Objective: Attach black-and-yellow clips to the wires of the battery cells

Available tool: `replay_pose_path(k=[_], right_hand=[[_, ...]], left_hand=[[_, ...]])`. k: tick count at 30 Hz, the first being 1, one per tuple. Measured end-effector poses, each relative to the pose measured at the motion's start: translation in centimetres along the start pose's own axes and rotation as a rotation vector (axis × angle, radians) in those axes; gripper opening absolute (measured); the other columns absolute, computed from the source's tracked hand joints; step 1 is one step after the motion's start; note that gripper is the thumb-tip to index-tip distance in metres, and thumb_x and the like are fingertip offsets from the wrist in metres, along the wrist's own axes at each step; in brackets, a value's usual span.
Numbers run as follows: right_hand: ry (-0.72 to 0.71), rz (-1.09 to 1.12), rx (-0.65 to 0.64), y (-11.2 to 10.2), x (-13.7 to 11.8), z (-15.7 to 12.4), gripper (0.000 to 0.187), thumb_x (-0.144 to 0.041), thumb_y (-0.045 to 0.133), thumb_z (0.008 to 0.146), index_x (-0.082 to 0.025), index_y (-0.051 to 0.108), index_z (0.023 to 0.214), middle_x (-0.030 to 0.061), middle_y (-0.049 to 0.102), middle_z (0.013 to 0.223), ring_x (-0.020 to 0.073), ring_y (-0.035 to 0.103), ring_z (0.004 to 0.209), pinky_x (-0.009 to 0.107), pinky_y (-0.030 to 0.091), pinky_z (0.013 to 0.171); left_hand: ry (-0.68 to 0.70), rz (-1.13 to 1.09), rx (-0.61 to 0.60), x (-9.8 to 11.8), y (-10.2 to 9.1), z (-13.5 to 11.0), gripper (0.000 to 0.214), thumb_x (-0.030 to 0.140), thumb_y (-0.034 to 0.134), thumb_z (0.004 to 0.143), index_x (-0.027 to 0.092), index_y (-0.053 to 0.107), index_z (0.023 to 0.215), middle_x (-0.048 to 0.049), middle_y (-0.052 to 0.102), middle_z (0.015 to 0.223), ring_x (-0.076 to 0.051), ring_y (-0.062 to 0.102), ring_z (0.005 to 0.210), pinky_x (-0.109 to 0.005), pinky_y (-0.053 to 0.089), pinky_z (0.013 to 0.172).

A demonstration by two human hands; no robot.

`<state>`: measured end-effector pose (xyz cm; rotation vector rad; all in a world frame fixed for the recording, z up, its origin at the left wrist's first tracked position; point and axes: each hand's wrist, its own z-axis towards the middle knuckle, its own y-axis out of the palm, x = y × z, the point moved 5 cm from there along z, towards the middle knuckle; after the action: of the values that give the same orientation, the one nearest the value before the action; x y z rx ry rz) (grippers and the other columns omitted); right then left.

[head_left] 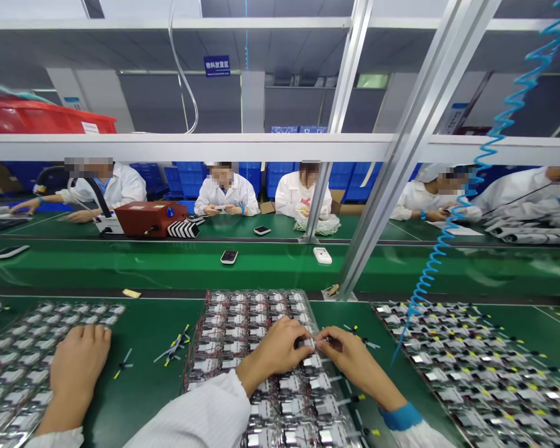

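Observation:
Both my hands meet over the right side of a clear tray (308,305) filled with rows of small white-and-silver parts with red and black wires. My left hand (280,345) comes in from the lower left, its thumb and forefinger pinched at one part. Facing it, my right hand (350,354), with a blue band at the wrist, pinches at the same spot. What lies between the fingertips is too small and covered to make out. Thin strips with yellow and black ends (364,339) lie along the tray's right edge.
A co-worker's hand (80,361) rests by another tray (9,373) on the left. Loose yellow-tipped strips (175,345) lie between. A third tray (485,367) fills the right, with a blue coiled hose (429,267) hanging over it. Beyond runs a green conveyor (168,261) carrying devices.

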<state>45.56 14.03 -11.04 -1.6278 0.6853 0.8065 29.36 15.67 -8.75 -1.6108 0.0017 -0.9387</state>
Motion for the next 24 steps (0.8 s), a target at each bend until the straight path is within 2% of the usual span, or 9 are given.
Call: replay_pose_path(k=[8, 13, 16, 19, 21, 23, 24], right_hand=[[-0.029, 0.051, -0.029, 0.9, 0.9, 0.9, 0.072, -0.07, 0.046, 0.074, -0.005, 0.062, 0.101, 0.0059, 0.057, 0.098, -0.0038, 0.044, 0.081, 0.002, 0.03, 0.072], [-0.031, 0.038, -0.032, 0.6, 0.5, 0.5, 0.071, -0.069, 0.045, 0.072, -0.007, 0.06, 0.103, 0.0047, 0.056, 0.097, -0.0046, 0.044, 0.081, 0.002, 0.031, 0.073], [0.004, 0.004, -0.032, -0.7, 0.9, -0.2, 0.09, -0.084, 0.043, 0.065, -0.013, 0.061, 0.118, 0.0036, 0.053, 0.121, -0.0008, 0.051, 0.101, 0.002, 0.041, 0.087], [0.104, -0.046, -0.037, -2.4, 1.2, -1.0, 0.112, -0.097, 0.038, 0.051, -0.024, 0.056, 0.133, -0.0036, 0.041, 0.141, 0.0026, 0.049, 0.125, 0.0, 0.048, 0.1], [0.185, -0.064, -0.021, -3.5, 1.4, -1.8, 0.12, -0.102, 0.036, 0.04, -0.031, 0.055, 0.135, -0.0098, 0.036, 0.144, 0.0033, 0.045, 0.134, 0.001, 0.048, 0.11], [0.262, -0.046, 0.01, -4.4, 2.2, -2.7, 0.12, -0.102, 0.039, 0.03, -0.036, 0.059, 0.128, -0.0144, 0.036, 0.144, 0.0047, 0.043, 0.139, 0.006, 0.043, 0.122], [0.294, -0.016, 0.029, -4.6, 3.2, -3.0, 0.116, -0.101, 0.041, 0.026, -0.039, 0.062, 0.122, -0.0162, 0.038, 0.142, 0.0056, 0.043, 0.139, 0.009, 0.039, 0.127]], left_hand=[[-0.017, -0.022, -0.002, 0.1, 0.1, 0.0, 0.031, 0.042, 0.058, 0.088, 0.022, 0.07, 0.108, -0.0026, 0.063, 0.107, -0.011, 0.049, 0.104, -0.024, 0.033, 0.097], [-0.042, -0.023, -0.003, -0.2, 0.2, -0.1, 0.032, 0.04, 0.057, 0.088, 0.022, 0.07, 0.111, -0.0037, 0.062, 0.11, -0.012, 0.05, 0.108, -0.027, 0.034, 0.105], [-0.06, 0.002, -0.028, -0.2, 0.5, -0.1, 0.037, 0.04, 0.058, 0.087, 0.024, 0.069, 0.118, -0.0058, 0.061, 0.113, -0.015, 0.051, 0.111, -0.031, 0.037, 0.108], [-0.057, 0.042, -0.069, 0.6, 0.4, -0.3, 0.042, 0.04, 0.057, 0.087, 0.026, 0.065, 0.126, -0.0075, 0.06, 0.12, -0.019, 0.05, 0.118, -0.037, 0.039, 0.112], [-0.044, 0.081, -0.091, 1.6, -0.6, -1.0, 0.046, 0.039, 0.056, 0.088, 0.024, 0.062, 0.131, -0.0092, 0.058, 0.124, -0.022, 0.049, 0.122, -0.041, 0.039, 0.113], [-0.075, 0.099, -0.056, 2.1, -2.8, -2.8, 0.046, 0.036, 0.052, 0.09, 0.026, 0.059, 0.134, -0.0082, 0.057, 0.128, -0.024, 0.048, 0.126, -0.044, 0.038, 0.116], [-0.123, 0.09, -0.001, 1.8, -4.4, -4.1, 0.044, 0.034, 0.049, 0.092, 0.028, 0.058, 0.135, -0.0062, 0.057, 0.131, -0.023, 0.047, 0.128, -0.045, 0.037, 0.117]])
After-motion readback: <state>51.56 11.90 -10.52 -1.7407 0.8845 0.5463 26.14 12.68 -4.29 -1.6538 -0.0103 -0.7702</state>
